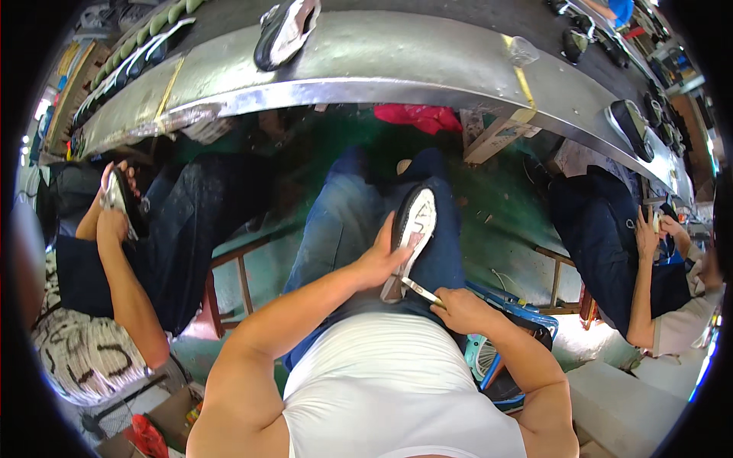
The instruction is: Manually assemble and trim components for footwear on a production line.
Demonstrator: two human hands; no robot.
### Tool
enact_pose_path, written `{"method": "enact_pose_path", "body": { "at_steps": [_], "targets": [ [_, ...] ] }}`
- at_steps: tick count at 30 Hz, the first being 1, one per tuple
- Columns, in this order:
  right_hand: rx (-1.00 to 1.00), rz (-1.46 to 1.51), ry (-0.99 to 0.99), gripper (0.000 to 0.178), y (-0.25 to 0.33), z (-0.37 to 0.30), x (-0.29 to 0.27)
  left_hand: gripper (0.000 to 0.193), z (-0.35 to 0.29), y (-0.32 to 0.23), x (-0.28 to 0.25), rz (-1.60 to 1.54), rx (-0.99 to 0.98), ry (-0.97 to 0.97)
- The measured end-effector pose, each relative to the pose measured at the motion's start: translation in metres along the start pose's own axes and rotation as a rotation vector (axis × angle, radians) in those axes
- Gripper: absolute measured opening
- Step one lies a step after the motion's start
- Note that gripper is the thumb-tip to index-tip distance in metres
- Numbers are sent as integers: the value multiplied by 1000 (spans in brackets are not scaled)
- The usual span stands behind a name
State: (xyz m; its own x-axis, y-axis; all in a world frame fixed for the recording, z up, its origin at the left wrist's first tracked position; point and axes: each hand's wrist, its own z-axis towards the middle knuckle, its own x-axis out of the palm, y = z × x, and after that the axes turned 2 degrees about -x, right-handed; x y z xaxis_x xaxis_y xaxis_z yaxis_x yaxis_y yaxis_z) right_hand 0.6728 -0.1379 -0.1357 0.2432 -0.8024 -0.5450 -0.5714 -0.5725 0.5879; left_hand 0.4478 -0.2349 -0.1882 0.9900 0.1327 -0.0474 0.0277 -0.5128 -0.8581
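My left hand (379,259) is closed round the side of a shoe (418,221) that rests on my lap, its toe pointing away from me. The shoe's white underside faces up, edged by a dark rim. In my right hand (463,309) is a slim, light-coloured hand tool (420,291), gripped by its rear end. The tool's tip reaches the heel end of the shoe, by my left hand; whether it touches, I cannot tell. My fingers hide part of the shoe's middle.
A metal bench (366,57) runs across the front, with a black-and-white shoe (286,37) on it. Co-workers sit on both sides; the left one holds a shoe (122,200). A blue metal frame (519,309) stands by my right. Red cloth (418,117) lies under the bench.
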Motion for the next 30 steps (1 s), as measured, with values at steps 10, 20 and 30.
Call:
{"method": "enact_pose_path", "body": {
  "at_steps": [10, 20, 30],
  "targets": [
    [-200, 244, -289, 31, -2, -4, -16, 100, -25, 27, 0, 138, 26, 91],
    [-143, 384, -372, 32, -31, 6, 9, 85, 18, 22, -10, 97, 163, -180],
    [6, 983, -297, 32, -84, 28, 30, 54, 37, -120, -82, -445, 205, 70]
  ]
}}
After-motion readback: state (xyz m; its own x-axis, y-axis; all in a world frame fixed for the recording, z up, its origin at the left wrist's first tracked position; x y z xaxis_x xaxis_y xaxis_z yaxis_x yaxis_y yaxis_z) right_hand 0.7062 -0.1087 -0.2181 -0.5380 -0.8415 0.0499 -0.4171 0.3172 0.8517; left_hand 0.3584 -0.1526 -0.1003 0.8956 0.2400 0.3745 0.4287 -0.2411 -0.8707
